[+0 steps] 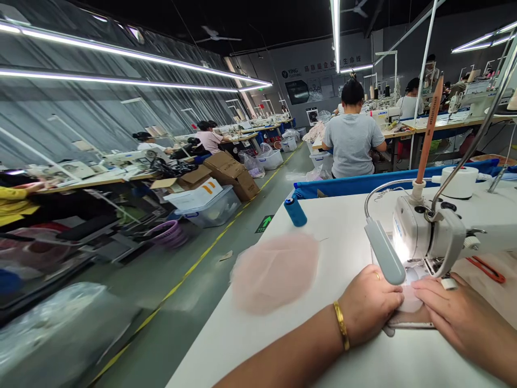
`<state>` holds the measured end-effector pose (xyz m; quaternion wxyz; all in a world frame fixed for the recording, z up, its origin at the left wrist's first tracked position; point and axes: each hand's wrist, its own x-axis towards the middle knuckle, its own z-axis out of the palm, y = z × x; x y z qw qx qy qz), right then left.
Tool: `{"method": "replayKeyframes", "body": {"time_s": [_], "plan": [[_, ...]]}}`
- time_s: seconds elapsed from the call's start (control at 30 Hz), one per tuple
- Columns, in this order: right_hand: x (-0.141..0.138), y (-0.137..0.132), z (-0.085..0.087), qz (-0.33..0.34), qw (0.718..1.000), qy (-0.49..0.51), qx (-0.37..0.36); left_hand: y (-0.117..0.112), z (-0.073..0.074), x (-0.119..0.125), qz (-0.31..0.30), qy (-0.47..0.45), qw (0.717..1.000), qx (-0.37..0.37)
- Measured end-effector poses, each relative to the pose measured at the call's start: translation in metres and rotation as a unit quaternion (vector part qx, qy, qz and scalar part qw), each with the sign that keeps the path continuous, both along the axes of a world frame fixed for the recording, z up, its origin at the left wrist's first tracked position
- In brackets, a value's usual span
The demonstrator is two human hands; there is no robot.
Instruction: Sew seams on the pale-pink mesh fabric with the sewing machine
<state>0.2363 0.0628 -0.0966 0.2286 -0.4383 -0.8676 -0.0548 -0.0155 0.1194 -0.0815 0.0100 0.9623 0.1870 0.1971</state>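
Note:
My left hand [369,303], with a gold bracelet at the wrist and a ring, is left of the sewing machine's needle area. Its fingers are curled and closed on a piece of sheer pale pink fabric [412,305]. From the other side, my right hand [456,312] lies over the same fabric, fingers stretched out and pressing it down. The white sewing machine [407,226] stands just beyond both hands, its lamp lighting the fabric. A grey guard [385,252] partly hides the needle area. Left of my hands, a sheer pink fabric piece [277,272] lies on the white table [258,345].
A blue thread spool [295,212] stands at the table's far left. Orange-red thread snips [487,269] lie right of the machine. A pencil [430,126] stands upright on the machine head. A person in a grey shirt [352,141] sits ahead. Boxes [230,172] line the aisle.

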Motion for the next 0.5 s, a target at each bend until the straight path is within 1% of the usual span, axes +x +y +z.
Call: {"method": "replayKeyframes", "body": {"time_s": [0.17, 0.37, 0.5], "plan": [[0.005, 0.006, -0.006, -0.021, 1.000, 0.003, -0.012, 0.004, 0.000, 0.002, 0.023, -0.012, 0.999, -0.019], [0.006, 0.008, -0.011, -0.063, 0.997, -0.018, 0.033, 0.008, -0.003, 0.004, 0.052, -0.008, 0.998, -0.023], [0.005, 0.009, -0.010, -0.063, 0.997, -0.032, 0.037, 0.010, -0.003, 0.005, 0.058, -0.008, 0.998, -0.015]]}}
